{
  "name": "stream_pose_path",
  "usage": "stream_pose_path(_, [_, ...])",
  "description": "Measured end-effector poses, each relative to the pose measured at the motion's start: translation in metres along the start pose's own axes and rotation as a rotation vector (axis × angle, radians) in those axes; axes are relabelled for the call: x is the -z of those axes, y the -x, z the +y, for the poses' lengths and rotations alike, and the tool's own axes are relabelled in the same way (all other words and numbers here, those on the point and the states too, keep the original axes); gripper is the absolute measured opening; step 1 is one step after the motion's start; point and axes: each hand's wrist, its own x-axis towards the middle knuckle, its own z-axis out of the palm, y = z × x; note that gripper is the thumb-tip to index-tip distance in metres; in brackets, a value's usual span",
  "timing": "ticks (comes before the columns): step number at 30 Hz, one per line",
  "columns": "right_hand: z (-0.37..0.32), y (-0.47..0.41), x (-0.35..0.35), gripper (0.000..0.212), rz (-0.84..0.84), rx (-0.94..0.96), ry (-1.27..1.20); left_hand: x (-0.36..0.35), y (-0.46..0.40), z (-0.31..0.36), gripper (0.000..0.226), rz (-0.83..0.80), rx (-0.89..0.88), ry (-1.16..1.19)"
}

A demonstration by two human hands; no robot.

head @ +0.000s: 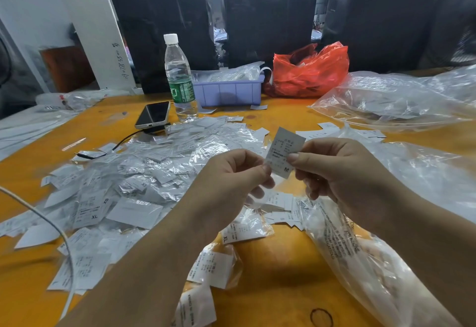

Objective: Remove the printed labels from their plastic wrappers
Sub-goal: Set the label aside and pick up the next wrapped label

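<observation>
Above the table's [283, 262] near edge, left hand [231, 177] and right hand [332, 169] pinch one label [283, 150]. Toward the left edge, the wrapped pile [144, 172] remains; the task looks far from complete.

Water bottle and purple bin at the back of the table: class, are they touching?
Cannot tell. In the head view the water bottle overlaps the purple bin, hiding any contact or gap between them.
</observation>
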Motion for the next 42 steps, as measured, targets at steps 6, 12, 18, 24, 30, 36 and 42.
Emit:
stream_pose_path(6, [-0.0046, -0.0027, 0.0062, 0.027, 0.138, 0.021, -0.095, 0.002, 0.0001, -0.0007, 0.012, 0.042, 0.008, 0.014])
stream_pose_path(12, [-0.003, -0.0027, 0.0055, 0.035, 0.041, 0.019, -0.039, 0.0007, 0.0006, 0.0002, 0.013, 0.018, 0.01, 0.018])
stream_pose_path(18, [-0.0008, -0.0022, 0.0036, 0.033, -0.006, 0.01, -0.024, 0.0001, 0.0003, 0.0001, 0.015, 0.003, 0.019, 0.01])
stream_pose_path(24, [-0.0041, -0.0043, 0.0068, 0.038, 0.05, 0.002, -0.13, 0.0001, -0.0004, -0.0001, 0.019, 0.012, 0.03, 0.026])
stream_pose_path(30, [-0.0011, -0.0031, 0.0036, 0.04, 0.013, 0.009, -0.068, -0.0022, -0.0002, 0.0015, 0.021, 0.001, 0.03, 0.046])
stream_pose_path(36, [0.0014, -0.0034, 0.0031, 0.035, -0.017, -0.043, -0.059, -0.003, -0.0001, 0.0025, 0.017, -0.005, 0.027, 0.052])
stream_pose_path(42, [0.0048, -0.0038, 0.0023, 0.009, -0.056, -0.094, -0.017, -0.0025, 0.0009, 0.0019, 0.013, -0.004, 0.005, 0.034])
